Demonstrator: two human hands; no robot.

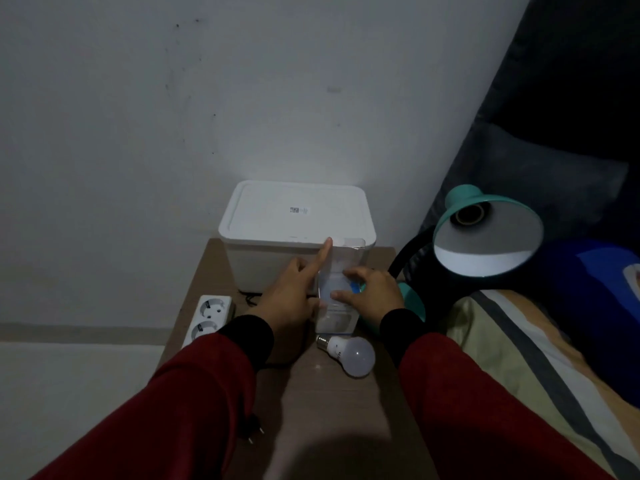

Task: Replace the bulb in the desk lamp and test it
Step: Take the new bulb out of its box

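Observation:
A white bulb box point(335, 308) stands upright on the brown table point(332, 403), its top flap open. My left hand point(294, 296) holds its left side, with the index finger raised to the flap. My right hand point(370, 294) grips the box's right side. A loose white bulb point(349, 355) lies on the table just in front of the box. The teal desk lamp point(485, 230) stands at the right, its shade tilted toward me and its socket point(469, 214) showing no bulb.
A white lidded container point(294, 216) stands against the wall behind the box. A white power strip point(207, 317) sits at the table's left edge, and a black plug point(254, 433) lies near the front left. A bed with striped bedding point(512, 341) borders the right.

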